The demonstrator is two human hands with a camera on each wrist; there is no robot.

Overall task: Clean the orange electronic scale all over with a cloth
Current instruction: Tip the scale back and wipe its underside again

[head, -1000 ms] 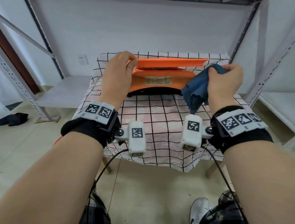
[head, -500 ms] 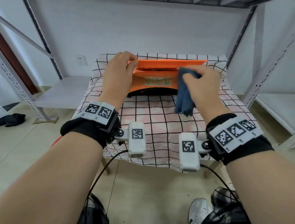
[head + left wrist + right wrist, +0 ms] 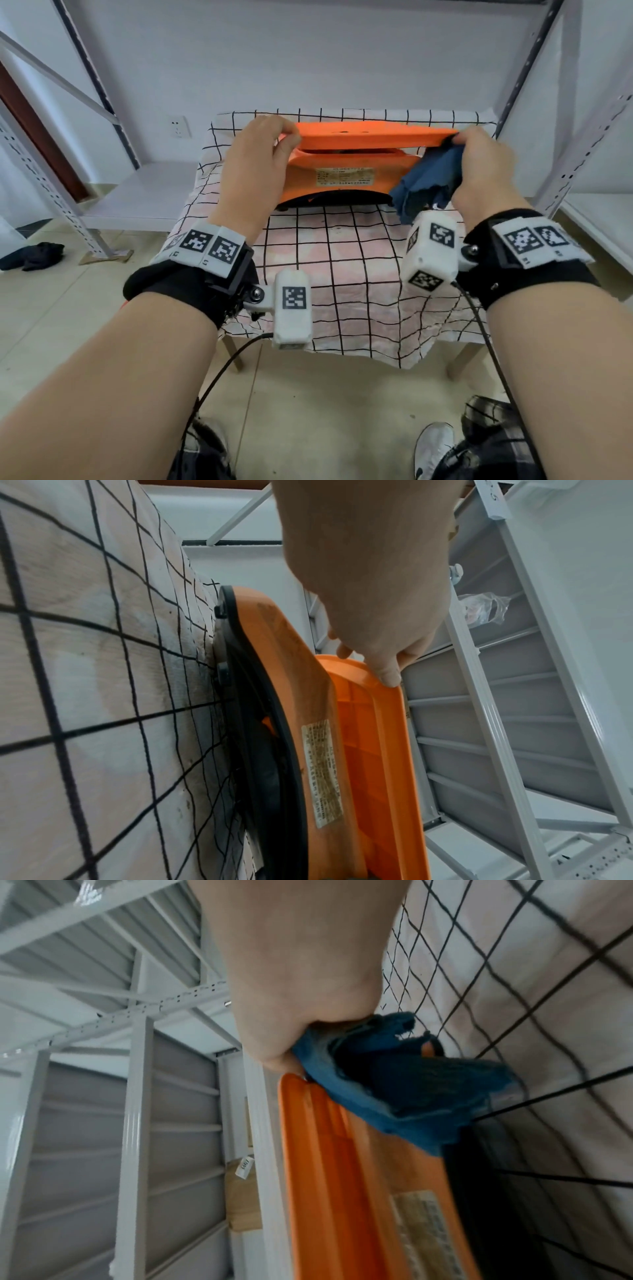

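Observation:
The orange electronic scale [image 3: 346, 164] stands at the back of the small table, its labelled side facing me and its black base on the cloth cover. My left hand [image 3: 257, 161] grips the left end of the scale's platform [image 3: 369, 674], fingers over the top and thumb at the edge. At the platform's right end, my right hand [image 3: 479, 161] holds a bunched blue cloth [image 3: 428, 185] against the corner. In the right wrist view the blue cloth [image 3: 404, 1080] covers the scale's right end [image 3: 329, 1150] and hides the fingertips.
A white tablecloth with a black grid [image 3: 342, 274] covers the table. Grey metal shelving posts [image 3: 531, 85] rise on both sides, and a low white shelf [image 3: 144, 195] sits to the left. A dark rag [image 3: 32, 257] lies on the floor at far left.
My right hand slid the blue cloth left along the scale, then back right to the platform's right corner. The left hand has kept its grip on the left end.

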